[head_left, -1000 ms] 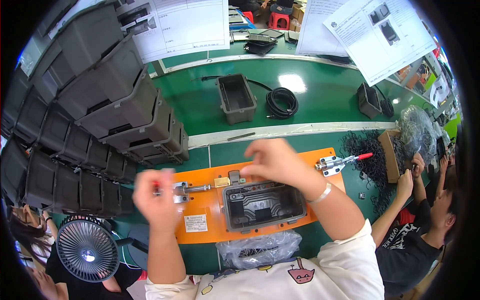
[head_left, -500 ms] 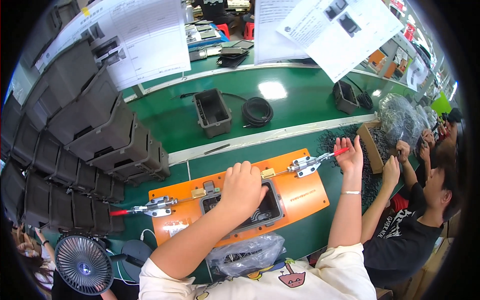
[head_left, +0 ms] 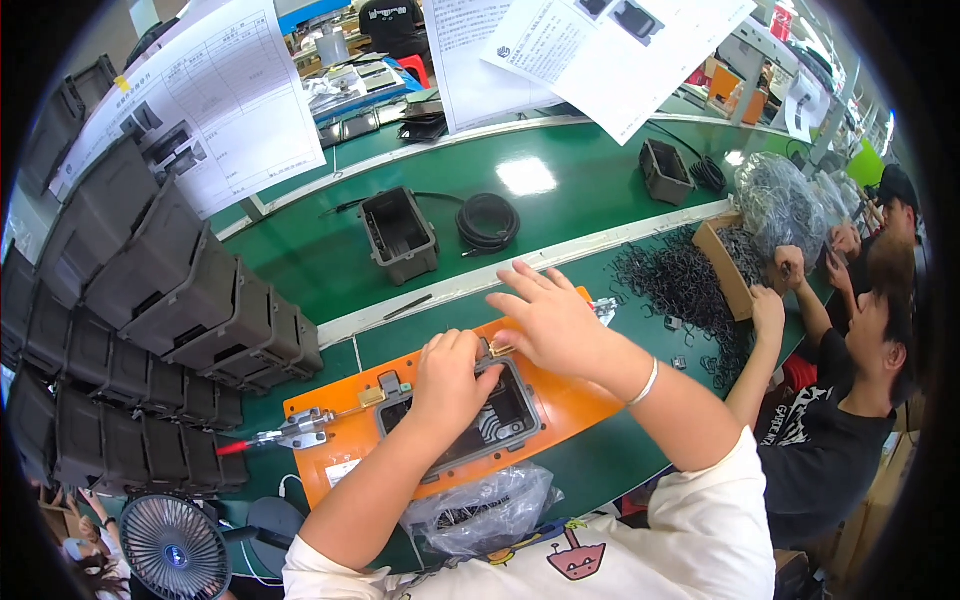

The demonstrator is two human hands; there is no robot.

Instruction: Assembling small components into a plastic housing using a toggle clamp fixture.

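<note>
A dark grey plastic box point(head_left: 537, 430) sits in the opening of an orange fixture plate point(head_left: 580, 395). My left hand point(head_left: 447, 378) is closed over the box's far side, thumb pointing right; its fingertips and anything in them are hidden. Just right of it, my right hand point(head_left: 550, 322) is open with fingers spread, its thumb near a brass block point(head_left: 500, 350). A toggle clamp point(head_left: 302, 430) with a red handle is mounted on the plate's left end, with another brass block point(head_left: 371, 397) at its rod. My right hand mostly covers the right toggle clamp point(head_left: 604, 309).
Dark boxes point(head_left: 215, 315) are stacked at left, beside a small fan point(head_left: 175, 548). A clear plastic bag point(head_left: 485, 510) lies before the plate. Beyond stand another box point(head_left: 400, 240) and a coiled cable point(head_left: 487, 222). Black clips point(head_left: 665, 280) lie at right, near a co-worker's hands point(head_left: 768, 312).
My right hand has left the red handle of the right clamp and moved left over the plate, fingers spread. My left hand stays at the box. The whole view has shifted slightly.
</note>
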